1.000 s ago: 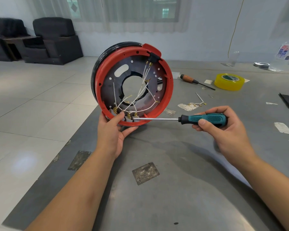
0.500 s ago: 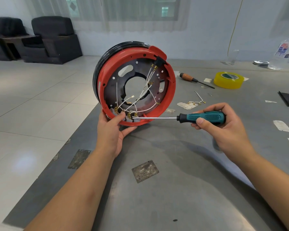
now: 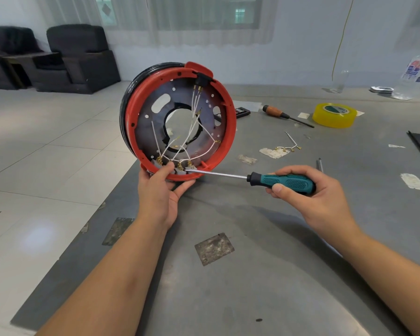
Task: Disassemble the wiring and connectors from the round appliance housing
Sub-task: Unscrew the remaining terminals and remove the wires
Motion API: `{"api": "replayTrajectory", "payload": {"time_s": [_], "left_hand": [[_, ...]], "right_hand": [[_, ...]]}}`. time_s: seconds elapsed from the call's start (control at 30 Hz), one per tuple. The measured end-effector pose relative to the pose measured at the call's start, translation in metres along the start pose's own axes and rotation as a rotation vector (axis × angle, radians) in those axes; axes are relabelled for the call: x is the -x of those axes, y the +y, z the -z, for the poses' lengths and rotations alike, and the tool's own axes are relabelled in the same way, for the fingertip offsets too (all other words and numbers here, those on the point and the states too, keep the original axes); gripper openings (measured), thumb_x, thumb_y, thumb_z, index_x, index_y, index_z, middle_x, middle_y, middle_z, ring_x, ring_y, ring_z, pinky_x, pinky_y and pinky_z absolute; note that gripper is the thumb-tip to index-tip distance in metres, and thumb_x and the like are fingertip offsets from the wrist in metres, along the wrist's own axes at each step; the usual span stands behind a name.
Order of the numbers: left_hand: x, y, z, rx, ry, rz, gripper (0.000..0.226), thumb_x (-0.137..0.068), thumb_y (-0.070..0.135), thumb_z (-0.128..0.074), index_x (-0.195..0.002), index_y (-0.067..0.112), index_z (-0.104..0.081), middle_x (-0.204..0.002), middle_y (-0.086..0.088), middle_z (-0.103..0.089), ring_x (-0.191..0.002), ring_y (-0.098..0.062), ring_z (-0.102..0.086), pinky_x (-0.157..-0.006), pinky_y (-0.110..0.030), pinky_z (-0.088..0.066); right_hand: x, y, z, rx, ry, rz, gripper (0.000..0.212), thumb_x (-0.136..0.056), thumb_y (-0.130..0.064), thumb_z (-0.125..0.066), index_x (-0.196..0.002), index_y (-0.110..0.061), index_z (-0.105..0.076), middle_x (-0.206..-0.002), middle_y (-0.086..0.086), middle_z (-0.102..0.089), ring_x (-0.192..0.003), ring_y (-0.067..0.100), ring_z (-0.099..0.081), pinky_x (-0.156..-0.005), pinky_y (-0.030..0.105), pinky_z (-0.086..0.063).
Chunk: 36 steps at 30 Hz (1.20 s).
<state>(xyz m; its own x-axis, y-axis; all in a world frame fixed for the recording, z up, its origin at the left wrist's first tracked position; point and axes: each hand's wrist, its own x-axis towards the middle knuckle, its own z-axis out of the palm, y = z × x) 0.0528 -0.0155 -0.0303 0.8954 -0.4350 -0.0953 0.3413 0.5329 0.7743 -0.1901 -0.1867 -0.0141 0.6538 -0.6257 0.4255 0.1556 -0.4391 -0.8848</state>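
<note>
Grey and scuffed, the worktable (image 3: 264, 275) is stretching out in front of me, with pale floor tiles off to its left side and dark armchairs (image 3: 78, 57) sitting against the far wall.

I am standing the round appliance housing (image 3: 180, 117) on edge at the table's near-left corner, its red rim and open inside facing me. My left hand (image 3: 160, 190) is gripping the bottom of that rim, thumb curling inside next to the brass terminals. White wires (image 3: 192, 132) are fanning down from a black socket at the top to those terminals.

My right hand (image 3: 310, 195) is wrapping closed around the teal handle of a screwdriver (image 3: 252, 177), holding it nearly level, and its tip is touching a terminal just beside my left thumb.

As I judge it, the main risk is the tip slipping off and jabbing that thumb, since the two are sitting so close. Pushing sideways could also roll the housing, as it is balancing on its edge. Prying too hard could snap a thin wire.

Farther back, a wooden-handled screwdriver (image 3: 284, 115), yellow tape (image 3: 334, 115) and a removed wire piece (image 3: 287, 148) are lying on the table.
</note>
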Motion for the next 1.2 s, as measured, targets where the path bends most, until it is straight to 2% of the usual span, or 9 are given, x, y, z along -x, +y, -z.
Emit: {"api": "replayTrajectory", "payload": {"time_s": [0.2, 0.37, 0.5, 0.63, 0.73, 0.8, 0.9, 1.07, 1.2], "left_hand": [[-0.004, -0.002, 0.001, 0.04, 0.028, 0.027, 0.038, -0.102, 0.002, -0.061, -0.137, 0.015, -0.054, -0.093, -0.006, -0.079, -0.098, -0.039, -0.079, -0.081, -0.059, -0.064], [-0.005, -0.002, 0.001, 0.049, 0.049, 0.037, 0.037, -0.102, 0.003, -0.06, -0.137, 0.012, -0.053, -0.118, -0.021, -0.074, -0.101, -0.047, -0.076, -0.082, -0.062, -0.064], [-0.006, -0.003, 0.003, 0.055, 0.044, 0.033, 0.03, -0.103, 0.003, -0.06, -0.13, 0.015, -0.055, -0.096, -0.01, -0.08, -0.098, -0.044, -0.078, -0.078, -0.059, -0.065], [-0.006, -0.003, 0.001, 0.057, 0.044, 0.03, 0.028, -0.103, 0.002, -0.06, -0.127, 0.016, -0.056, -0.096, -0.009, -0.08, -0.098, -0.042, -0.078, -0.078, -0.059, -0.065], [-0.006, -0.004, 0.001, 0.051, 0.043, 0.031, 0.027, -0.103, 0.003, -0.061, -0.125, 0.017, -0.056, -0.099, -0.009, -0.08, -0.098, -0.04, -0.078, -0.078, -0.058, -0.065], [-0.005, -0.003, 0.001, 0.048, 0.052, 0.034, 0.026, -0.103, 0.003, -0.06, -0.125, 0.018, -0.057, -0.105, -0.01, -0.079, -0.099, -0.04, -0.078, -0.079, -0.059, -0.065], [-0.006, -0.003, 0.001, 0.066, 0.052, 0.04, 0.024, -0.103, 0.003, -0.06, -0.122, 0.018, -0.057, -0.096, -0.007, -0.08, -0.099, -0.042, -0.078, -0.081, -0.061, -0.064], [-0.005, -0.003, 0.001, 0.074, 0.047, 0.034, 0.023, -0.104, 0.003, -0.06, -0.121, 0.018, -0.056, -0.093, -0.006, -0.08, -0.099, -0.042, -0.078, -0.082, -0.062, -0.063], [-0.005, -0.003, -0.001, 0.07, 0.048, 0.033, 0.024, -0.104, 0.003, -0.06, -0.121, 0.02, -0.057, -0.091, -0.004, -0.081, -0.096, -0.04, -0.079, -0.083, -0.063, -0.063]], "right_hand": [[0.002, 0.001, -0.003, 0.089, -0.003, -0.002, 0.031, -0.076, -0.036, -0.085, -0.105, -0.032, -0.076, -0.099, -0.001, -0.078, -0.094, 0.027, -0.075, -0.086, 0.052, -0.06], [0.006, 0.001, -0.006, 0.142, -0.022, 0.002, 0.029, -0.073, -0.044, -0.083, -0.101, -0.04, -0.073, -0.102, -0.01, -0.076, -0.094, 0.016, -0.073, -0.08, 0.042, -0.063], [0.009, -0.001, -0.008, 0.181, -0.023, 0.015, 0.027, -0.071, -0.046, -0.082, -0.094, -0.042, -0.071, -0.099, -0.017, -0.074, -0.091, 0.011, -0.071, -0.074, 0.035, -0.062], [0.011, -0.003, -0.008, 0.263, -0.036, 0.047, 0.027, -0.07, -0.05, -0.082, -0.092, -0.045, -0.068, -0.093, -0.019, -0.073, -0.083, 0.013, -0.07, -0.067, 0.038, -0.06], [0.013, -0.002, -0.006, 0.342, -0.062, 0.114, 0.028, -0.072, -0.046, -0.084, -0.093, -0.043, -0.065, -0.088, -0.015, -0.073, -0.073, 0.018, -0.069, -0.063, 0.042, -0.057], [0.014, -0.003, -0.005, 0.389, -0.093, 0.177, 0.028, -0.075, -0.047, -0.081, -0.092, -0.038, -0.062, -0.092, -0.021, -0.073, -0.072, 0.012, -0.07, -0.058, 0.03, -0.056], [0.015, -0.005, -0.006, 0.42, -0.169, 0.245, 0.028, -0.08, -0.047, -0.078, -0.094, -0.035, -0.057, -0.098, -0.029, -0.07, -0.071, 0.002, -0.068, -0.054, 0.007, -0.045], [0.015, 0.0, -0.002, 0.565, -0.212, 0.346, 0.03, -0.086, -0.051, -0.071, -0.102, -0.03, -0.055, -0.079, -0.028, -0.063, -0.062, 0.002, -0.06, -0.049, 0.008, -0.038], [0.014, -0.001, -0.001, 0.797, -0.212, 0.544, 0.034, -0.09, -0.051, -0.059, -0.105, -0.021, -0.058, -0.072, -0.022, -0.058, -0.051, 0.001, -0.039, -0.046, 0.01, -0.029]]}}
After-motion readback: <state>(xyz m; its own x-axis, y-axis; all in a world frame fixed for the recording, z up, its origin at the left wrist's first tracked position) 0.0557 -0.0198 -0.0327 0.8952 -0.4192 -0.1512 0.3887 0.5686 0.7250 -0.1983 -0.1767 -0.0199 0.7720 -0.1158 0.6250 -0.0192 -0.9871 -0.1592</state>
